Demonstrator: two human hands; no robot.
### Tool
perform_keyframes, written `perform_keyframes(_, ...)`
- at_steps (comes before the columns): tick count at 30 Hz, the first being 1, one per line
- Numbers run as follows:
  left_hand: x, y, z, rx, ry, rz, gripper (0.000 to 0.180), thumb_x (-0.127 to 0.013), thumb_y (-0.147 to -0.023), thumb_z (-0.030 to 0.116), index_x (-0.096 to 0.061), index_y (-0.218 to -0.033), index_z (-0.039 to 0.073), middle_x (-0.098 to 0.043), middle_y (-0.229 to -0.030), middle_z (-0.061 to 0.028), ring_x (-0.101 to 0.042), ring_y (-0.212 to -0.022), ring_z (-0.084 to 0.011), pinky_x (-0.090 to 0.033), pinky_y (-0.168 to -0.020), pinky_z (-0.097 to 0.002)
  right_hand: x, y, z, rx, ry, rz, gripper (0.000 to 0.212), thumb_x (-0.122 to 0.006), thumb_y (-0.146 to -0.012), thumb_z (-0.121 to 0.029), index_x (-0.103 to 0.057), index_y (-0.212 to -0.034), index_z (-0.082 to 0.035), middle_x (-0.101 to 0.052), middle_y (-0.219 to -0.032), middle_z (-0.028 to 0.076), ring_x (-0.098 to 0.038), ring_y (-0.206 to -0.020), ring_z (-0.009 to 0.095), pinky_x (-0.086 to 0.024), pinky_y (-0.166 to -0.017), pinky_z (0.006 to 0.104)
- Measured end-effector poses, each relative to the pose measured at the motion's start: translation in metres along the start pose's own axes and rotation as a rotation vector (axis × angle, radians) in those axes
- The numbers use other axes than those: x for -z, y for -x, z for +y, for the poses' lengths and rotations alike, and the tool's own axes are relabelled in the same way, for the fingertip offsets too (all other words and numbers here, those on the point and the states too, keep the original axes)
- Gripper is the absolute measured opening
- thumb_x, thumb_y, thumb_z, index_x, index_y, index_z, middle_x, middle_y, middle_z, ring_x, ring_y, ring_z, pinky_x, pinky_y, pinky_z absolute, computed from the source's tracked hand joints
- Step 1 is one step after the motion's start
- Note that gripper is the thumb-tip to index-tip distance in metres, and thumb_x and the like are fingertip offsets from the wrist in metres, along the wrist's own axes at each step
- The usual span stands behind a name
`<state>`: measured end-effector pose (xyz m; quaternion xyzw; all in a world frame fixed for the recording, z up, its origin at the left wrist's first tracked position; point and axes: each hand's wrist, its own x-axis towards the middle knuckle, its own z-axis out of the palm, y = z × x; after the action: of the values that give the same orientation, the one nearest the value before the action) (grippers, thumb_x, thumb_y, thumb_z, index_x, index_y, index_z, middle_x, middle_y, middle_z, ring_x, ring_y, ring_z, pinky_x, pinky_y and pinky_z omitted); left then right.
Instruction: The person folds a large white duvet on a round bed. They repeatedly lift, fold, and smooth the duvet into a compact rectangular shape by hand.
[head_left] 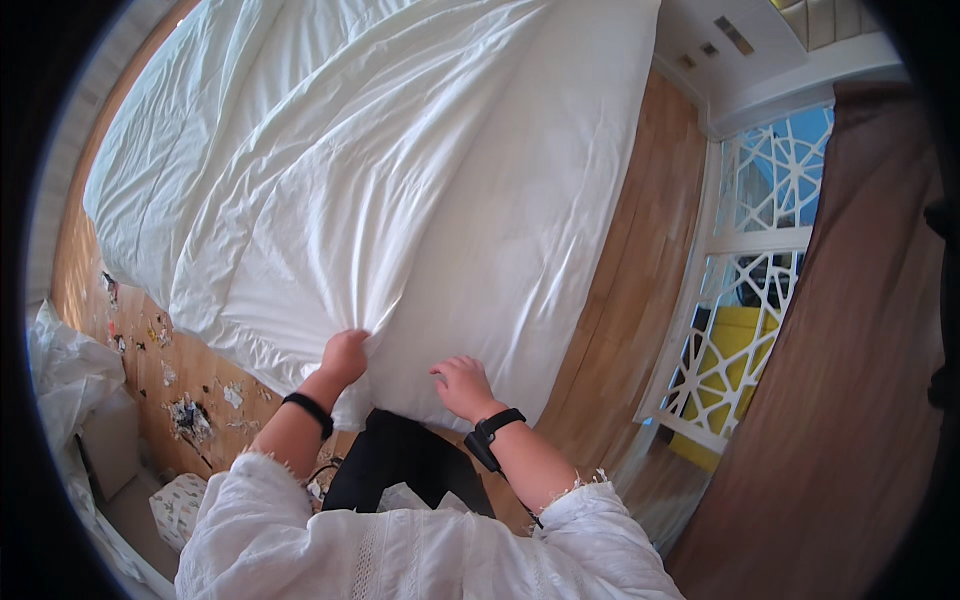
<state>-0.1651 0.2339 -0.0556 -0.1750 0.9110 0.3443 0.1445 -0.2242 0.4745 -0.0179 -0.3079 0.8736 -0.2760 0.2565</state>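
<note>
A large white duvet covers the left and middle of the bed, its folds drawn tight toward my left hand. That hand is closed on the duvet's near edge. To its right, my right hand hovers over or rests on the white sheet; its fingers are loosely curled and apart, with nothing seen in them. I cannot tell whether they touch the cloth. Dark bands circle both my wrists.
Scraps of litter lie on the wooden floor left of the bed, near a plastic-covered heap. On the right are a white lattice screen, a yellow thing behind it, and a brown curtain.
</note>
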Motion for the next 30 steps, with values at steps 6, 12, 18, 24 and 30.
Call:
perform_keyframes(6, -0.022, -0.005, -0.006, 0.113, 0.043, 0.081, 0.025, -0.048, -0.069, 0.001, -0.065, -0.086, 0.008, -0.062, -0.094, -0.0144, -0.057, -0.09, -0.035, -0.046, -0.08, -0.0405, 0.032, -0.048, 0.016, -0.007, -0.049, -0.044, 0.016, -0.057, -0.076, -0.012, -0.061, -0.092, -0.011, -0.06, -0.093, 0.006, -0.052, -0.098, 0.026, -0.037, -0.087, 0.0389)
perform_keyframes(12, -0.039, -0.008, 0.018, 0.39, -0.042, 0.217, 0.025, -0.049, -0.068, 0.001, -0.059, -0.088, 0.01, -0.057, -0.095, -0.0121, -0.053, -0.093, -0.033, -0.044, -0.079, -0.0395, 0.059, -0.057, 0.032, 0.216, -0.11, -0.044, 0.017, -0.056, -0.077, -0.011, -0.06, -0.094, -0.012, -0.059, -0.096, 0.005, -0.051, -0.097, 0.026, -0.037, -0.086, 0.0384)
perform_keyframes(18, -0.079, -0.007, 0.078, 0.492, -0.18, 0.569, 0.03, -0.055, -0.068, 0.004, -0.058, -0.098, 0.008, -0.055, -0.099, -0.0144, -0.053, -0.094, -0.0341, -0.044, -0.082, -0.0406, 0.122, -0.016, 0.104, 0.404, -0.165, -0.099, 0.017, -0.056, -0.076, -0.012, -0.061, -0.093, -0.012, -0.06, -0.094, 0.006, -0.052, -0.097, 0.026, -0.037, -0.087, 0.0378)
perform_keyframes(24, -0.166, -0.061, 0.24, 0.558, 0.197, 0.223, 0.03, -0.055, -0.075, 0.012, -0.059, -0.105, 0.008, -0.057, -0.108, -0.0166, -0.053, -0.103, -0.0329, -0.043, -0.088, -0.039, 0.251, 0.059, 0.237, 0.23, -0.02, -0.033, 0.014, -0.057, -0.075, -0.015, -0.064, -0.087, -0.013, -0.062, -0.09, 0.005, -0.055, -0.093, 0.027, -0.042, -0.081, 0.0393)
perform_keyframes(30, -0.187, -0.154, 0.395, 0.106, 0.17, -0.194, 0.028, -0.054, -0.075, 0.016, -0.061, -0.1, 0.008, -0.064, -0.093, -0.0124, -0.059, -0.091, -0.0295, -0.047, -0.079, -0.0373, 0.345, 0.091, 0.324, -0.019, -0.098, 0.144, 0.013, -0.059, -0.075, -0.012, -0.064, -0.087, -0.013, -0.064, -0.088, 0.004, -0.057, -0.09, 0.024, -0.042, -0.08, 0.0382)
